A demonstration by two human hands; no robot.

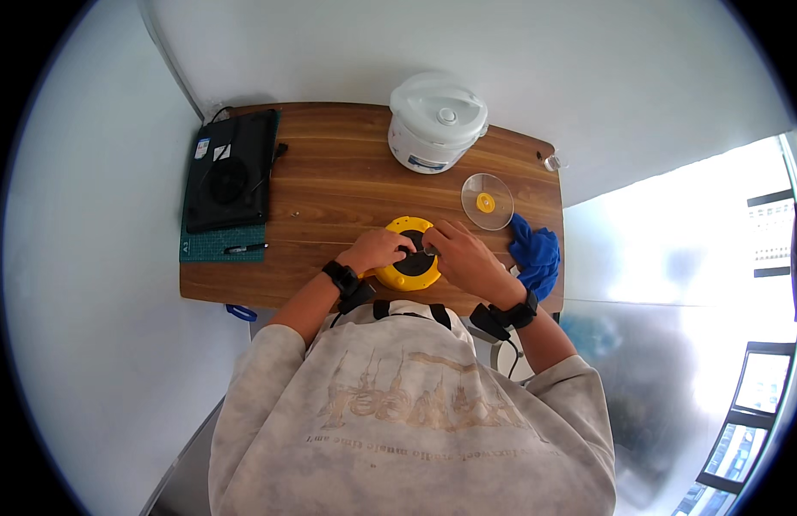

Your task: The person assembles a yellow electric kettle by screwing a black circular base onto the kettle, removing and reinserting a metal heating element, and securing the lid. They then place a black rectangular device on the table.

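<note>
A round yellow appliance (406, 281) with a dark middle lies on the wooden table right in front of me. My left hand (375, 251) rests over its left side, fingertips closed near the dark middle. From the right, my right hand (458, 254) reaches over the other side, its fingers pinched around something small near the centre. What sits between the fingertips of either hand is too small and partly hidden to name. Beyond my right hand lies a clear round lid (476, 187) with a yellow knob.
At the back stands a white rice cooker (434, 129). A crumpled blue cloth (536, 254) lies at the right edge. On the left, a black flat appliance (230, 176) rests on a green cutting mat (200, 247) beside a black pen (246, 248). A small clear object (551, 162) sits at the back right corner.
</note>
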